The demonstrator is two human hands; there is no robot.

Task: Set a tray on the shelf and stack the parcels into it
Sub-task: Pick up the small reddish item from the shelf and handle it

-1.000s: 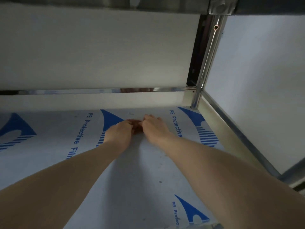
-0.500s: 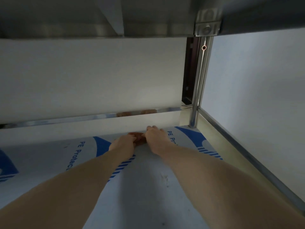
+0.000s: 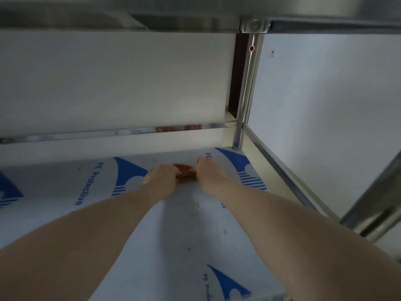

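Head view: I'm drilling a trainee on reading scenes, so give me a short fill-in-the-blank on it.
1. The left hand and right hand meet on the shelf, which is covered in ____ film.
2. The film's print is ____ in colour.
3. The shiny metal post stands at the back ____ corner.

Missing words: protective; blue; right

Dim, bluish light under the upper shelf (image 3: 195, 16); soft arm shadows fall on the protective film (image 3: 191, 235), the steel post (image 3: 247, 88) glints, and edges bow, softly blurred throughout.
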